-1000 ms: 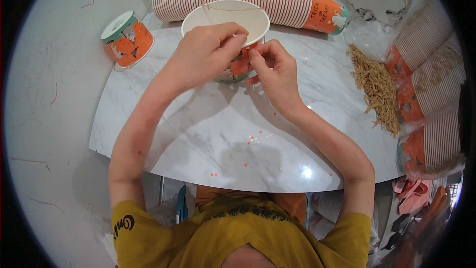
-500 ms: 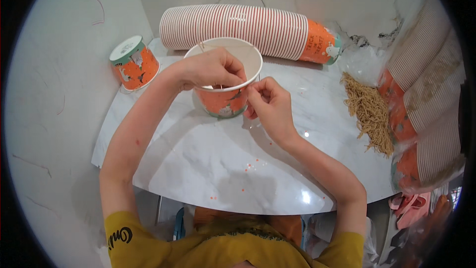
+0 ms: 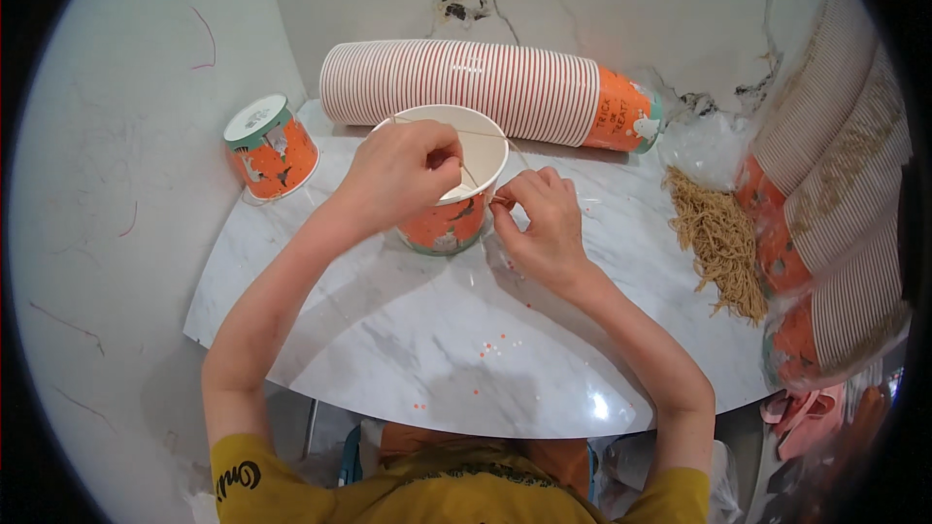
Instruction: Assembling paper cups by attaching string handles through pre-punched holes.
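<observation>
An orange paper cup [image 3: 442, 230] with a white rim and a green base band stands upright on the table in front of me. A thin tan string [image 3: 476, 133] runs across its mouth and loops out past the right side of the rim. My left hand [image 3: 408, 170] is closed over the cup's near-left rim, its fingertips pinching a length of string above the opening. Beside the cup's right wall, my right hand [image 3: 544, 223] pinches a bit of the string close to the outer surface. Its fingertips partly hide the end.
Behind the cup lies a long nested stack of cups [image 3: 466, 82]. Another cup [image 3: 274, 155] sits upside down at the left. A bundle of tan strings [image 3: 714, 233] and bagged cup stacks [image 3: 845, 204] are at the right. Small paper dots [image 3: 495, 344] dot the marbled table [image 3: 379, 359].
The left fingers have lifted out of the cup's mouth to just above it, so more string shows. The right hand stays at the cup's side. The whole view has shifted slightly.
</observation>
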Available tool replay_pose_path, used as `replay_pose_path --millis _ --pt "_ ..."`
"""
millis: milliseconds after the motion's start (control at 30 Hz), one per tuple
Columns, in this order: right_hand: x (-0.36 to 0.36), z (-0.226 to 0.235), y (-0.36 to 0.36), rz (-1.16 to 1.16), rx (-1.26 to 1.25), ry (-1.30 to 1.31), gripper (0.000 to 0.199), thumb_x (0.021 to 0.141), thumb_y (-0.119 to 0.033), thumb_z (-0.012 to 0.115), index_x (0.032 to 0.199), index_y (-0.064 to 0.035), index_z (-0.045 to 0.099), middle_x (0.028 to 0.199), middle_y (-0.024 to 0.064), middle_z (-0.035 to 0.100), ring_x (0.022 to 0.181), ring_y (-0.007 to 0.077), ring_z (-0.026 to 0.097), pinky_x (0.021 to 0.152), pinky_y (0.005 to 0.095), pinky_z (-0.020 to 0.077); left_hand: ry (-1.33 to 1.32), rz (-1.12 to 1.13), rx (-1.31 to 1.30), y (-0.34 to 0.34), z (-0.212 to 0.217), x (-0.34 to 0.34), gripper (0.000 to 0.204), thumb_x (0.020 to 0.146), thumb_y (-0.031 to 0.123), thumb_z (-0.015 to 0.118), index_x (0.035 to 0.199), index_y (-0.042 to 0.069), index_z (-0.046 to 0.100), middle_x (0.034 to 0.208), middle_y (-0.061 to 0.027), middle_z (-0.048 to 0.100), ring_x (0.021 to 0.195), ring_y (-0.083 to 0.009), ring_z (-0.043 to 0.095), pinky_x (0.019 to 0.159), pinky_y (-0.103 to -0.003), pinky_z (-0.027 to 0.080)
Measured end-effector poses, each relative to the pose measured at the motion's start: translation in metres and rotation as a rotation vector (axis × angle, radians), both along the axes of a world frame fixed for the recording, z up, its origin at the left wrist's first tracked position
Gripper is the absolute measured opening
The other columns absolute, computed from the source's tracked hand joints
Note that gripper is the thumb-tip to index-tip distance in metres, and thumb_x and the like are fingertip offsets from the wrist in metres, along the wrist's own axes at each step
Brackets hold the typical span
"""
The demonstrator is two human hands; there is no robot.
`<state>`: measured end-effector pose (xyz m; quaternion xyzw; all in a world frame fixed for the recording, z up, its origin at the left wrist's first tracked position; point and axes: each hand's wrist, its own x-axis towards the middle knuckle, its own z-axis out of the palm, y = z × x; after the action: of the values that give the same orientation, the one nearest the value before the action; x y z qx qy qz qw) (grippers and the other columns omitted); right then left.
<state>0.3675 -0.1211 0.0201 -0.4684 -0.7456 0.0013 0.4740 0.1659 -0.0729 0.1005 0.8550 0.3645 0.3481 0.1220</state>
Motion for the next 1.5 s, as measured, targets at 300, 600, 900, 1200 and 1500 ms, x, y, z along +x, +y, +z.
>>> replay_pose_path --millis 300,600,900,1200,1500 --pt "0.002 0.026 -0.011 0.005 0.233 -0.2 0.013 0.07 -0.009 0.069 0.081 -0.0104 0.062 0.077 -0.0005 0.06 0.082 0.0212 0.051 0.08 0.0411 0.0316 -0.227 0.066 0.015 -0.072 -0.057 -0.01 0.007 0.08 0.005 0.067 0.087 0.004 0.067 0.077 -0.011 0.068 0.066 -0.031 0.066 0.06 -0.038 0.052" --pt "-0.021 0.007 -0.01 0.087 0.041 -0.117 0.011 0.076 -0.009 0.072 0.085 -0.011 0.066 0.083 -0.0034 0.064 0.082 0.0165 0.054 0.083 0.0363 0.0296 -0.305 -0.029 -0.019 -0.042 -0.079 -0.017 0.006 0.083 0.002 0.066 0.089 0.001 0.066 0.103 -0.0087 0.065 0.1 -0.0201 0.064 0.087 -0.032 0.05" --pt "-0.036 -0.007 0.001 0.259 -0.284 0.473 0.013 0.082 -0.016 0.074 0.092 -0.009 0.07 0.085 0.0014 0.067 0.089 0.0207 0.056 0.076 0.0379 0.0331 -0.505 -0.079 -0.55 -0.038 -0.088 -0.007 0.01 0.09 0.009 0.066 0.091 -0.002 0.066 0.097 -0.0008 0.063 0.089 -0.0083 0.056 0.079 -0.025 0.046" --pt "-0.03 0.001 -0.003 0.027 0.054 -0.018 0.007 0.08 -0.008 0.07 0.083 -0.01 0.064 0.081 -0.0009 0.062 0.084 0.0203 0.052 0.077 0.0375 0.0327 -0.739 -0.076 -0.765 -0.029 -0.06 0.004 0.019 0.095 0.018 0.067 0.102 0.001 0.069 0.091 -0.0008 0.067 0.082 -0.0068 0.058 0.074 -0.024 0.048" --pt "-0.024 -0.003 -0.002 0.028 0.151 -0.159 0.013 0.077 -0.005 0.07 0.084 -0.0084 0.06 0.088 0.0018 0.059 0.089 0.0233 0.053 0.077 0.0386 0.0327 -0.817 -0.063 -0.84 -0.029 -0.069 0.012 0.015 0.091 0.016 0.07 0.095 0.002 0.072 0.082 -0.0005 0.067 0.066 -0.0056 0.049 0.058 -0.022 0.038"
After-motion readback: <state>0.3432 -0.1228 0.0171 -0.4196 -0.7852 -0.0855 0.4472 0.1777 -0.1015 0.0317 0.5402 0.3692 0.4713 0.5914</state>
